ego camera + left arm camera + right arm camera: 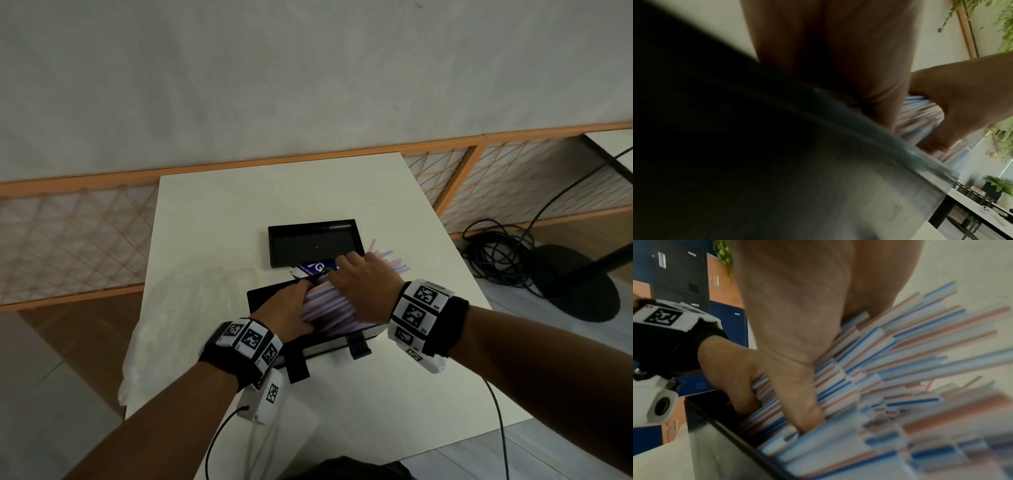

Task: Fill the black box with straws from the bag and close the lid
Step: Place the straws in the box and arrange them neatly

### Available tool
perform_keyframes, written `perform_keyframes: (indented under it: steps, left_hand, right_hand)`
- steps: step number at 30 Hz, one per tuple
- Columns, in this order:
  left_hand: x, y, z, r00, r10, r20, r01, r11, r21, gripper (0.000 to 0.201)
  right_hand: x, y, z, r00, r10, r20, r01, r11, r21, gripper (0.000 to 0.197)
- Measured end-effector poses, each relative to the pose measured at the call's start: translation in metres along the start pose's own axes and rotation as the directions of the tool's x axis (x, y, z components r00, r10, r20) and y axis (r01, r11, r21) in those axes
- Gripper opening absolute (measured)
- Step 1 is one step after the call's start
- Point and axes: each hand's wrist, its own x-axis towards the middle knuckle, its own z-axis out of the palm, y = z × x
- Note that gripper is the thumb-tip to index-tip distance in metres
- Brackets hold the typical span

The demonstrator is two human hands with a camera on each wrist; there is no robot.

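Head view: a thick bundle of striped straws [327,305] is being clamped between both hands directly over the black box [337,339]. The left hand [286,310] is being pressed against the bundle's left side, fingers reaching down along it; the right hand [363,284] is being laid over the top and right side, fingers curled round the straws. In the right wrist view the right hand's fingers [795,386] are being dug in among the straws [879,378], with the box's dark edge [740,439] just below.

The bundle's long axis is being held slantwise to the box: the near ends lie inside at the box's front, while the far ends [388,260] are fanning out past the box's far right corner. By judgement, the coming move turns on swinging that axis into line with the box's length so the straws drop in; the right hand is the nearer to the overhanging ends.

Beyond the box's far side, a printed bag [313,268] is showing, and past it the lid [313,241] is lying upturned on the white table [274,192], still off.
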Motion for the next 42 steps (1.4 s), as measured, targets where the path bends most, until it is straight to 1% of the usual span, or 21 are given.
perform_keyframes:
  steps: [2,4,7,10,12,14,16,18,21,23,25,26,28,30,31,34,38,40,42]
  left_hand:
    - [0.0,-0.007,-0.001,0.998,-0.027,0.05,0.028,1.0,-0.01,0.06]
    - [-0.001,-0.013,-0.005,0.995,-0.041,0.088,0.043,0.999,-0.025,0.066]
    - [0.0,-0.019,-0.006,0.996,-0.023,0.091,0.026,0.999,-0.029,0.062]
    - [0.002,-0.02,-0.002,0.997,-0.027,0.071,0.028,1.0,-0.012,0.06]
    - [0.002,-0.021,0.0,0.998,-0.034,0.058,0.035,0.999,-0.011,0.065]
    - [0.002,-0.023,0.0,0.998,-0.034,0.049,0.035,0.999,-0.01,0.07]
    - [0.001,-0.025,-0.002,0.999,-0.024,0.041,0.025,1.0,-0.013,0.072]
    - [0.0,-0.026,-0.003,0.999,-0.018,0.043,0.019,0.999,-0.032,0.074]
    - [-0.001,-0.026,-0.002,0.998,-0.012,0.06,0.015,0.999,-0.04,0.077]
    - [-0.001,-0.025,0.0,0.996,-0.019,0.084,0.019,1.0,-0.004,0.081]
    - [-0.001,-0.024,0.003,0.993,-0.027,0.116,0.021,0.998,0.06,0.083]
    - [-0.001,-0.024,0.004,0.991,-0.03,0.13,0.018,0.996,0.092,0.083]
    - [0.0,-0.024,0.007,0.988,-0.04,0.149,0.019,0.99,0.141,0.085]
    - [0.001,-0.025,0.008,0.985,-0.06,0.159,0.031,0.983,0.179,0.088]
    - [0.002,-0.025,0.01,0.984,-0.068,0.165,0.035,0.98,0.194,0.089]
    - [0.003,-0.024,0.013,0.983,-0.072,0.167,0.034,0.975,0.221,0.089]
    - [0.002,-0.024,0.012,0.985,-0.079,0.15,0.045,0.976,0.214,0.081]
    - [0.001,-0.024,0.013,0.989,-0.068,0.135,0.04,0.979,0.199,0.079]
    - [0.0,-0.025,0.014,0.992,-0.059,0.109,0.037,0.981,0.19,0.082]
  right_hand:
    - [0.002,-0.001,0.0,0.999,-0.016,0.041,0.015,1.0,0.021,0.063]
    - [0.005,0.001,-0.002,0.997,-0.047,0.065,0.044,0.998,0.039,0.071]
    - [0.007,0.011,-0.009,0.987,-0.066,0.144,0.053,0.994,0.092,0.082]
    - [0.013,0.018,-0.02,0.971,-0.105,0.213,0.089,0.992,0.085,0.089]
    - [0.017,0.019,-0.026,0.96,-0.137,0.242,0.112,0.987,0.117,0.088]
    - [0.02,0.02,-0.029,0.95,-0.175,0.259,0.135,0.977,0.164,0.082]
    - [0.021,0.019,-0.027,0.952,-0.203,0.228,0.157,0.966,0.205,0.074]
    - [0.02,0.014,-0.02,0.96,-0.208,0.187,0.176,0.969,0.175,0.074]
    - [0.017,0.005,-0.005,0.962,-0.179,0.207,0.17,0.984,0.06,0.089]
    - [0.018,0.004,0.001,0.961,-0.147,0.235,0.142,0.989,0.036,0.099]
    - [0.019,0.0,0.002,0.965,-0.127,0.229,0.132,0.991,-0.009,0.104]
    - [0.02,-0.003,0.003,0.97,-0.111,0.216,0.123,0.992,-0.039,0.104]
    - [0.021,-0.009,0.004,0.979,-0.075,0.191,0.091,0.993,-0.074,0.093]
    - [0.021,-0.012,0.006,0.984,-0.06,0.165,0.072,0.995,-0.072,0.081]
    - [0.021,-0.012,0.007,0.986,-0.056,0.158,0.067,0.996,-0.065,0.078]
    - [0.021,-0.012,0.009,0.988,-0.045,0.147,0.055,0.996,-0.063,0.078]
    - [0.027,-0.008,0.008,0.986,-0.113,0.124,0.124,0.989,-0.084,0.087]
    - [0.028,-0.006,0.009,0.985,-0.129,0.111,0.138,0.988,-0.075,0.083]
    - [0.029,-0.005,0.014,0.987,-0.122,0.105,0.128,0.99,-0.058,0.074]
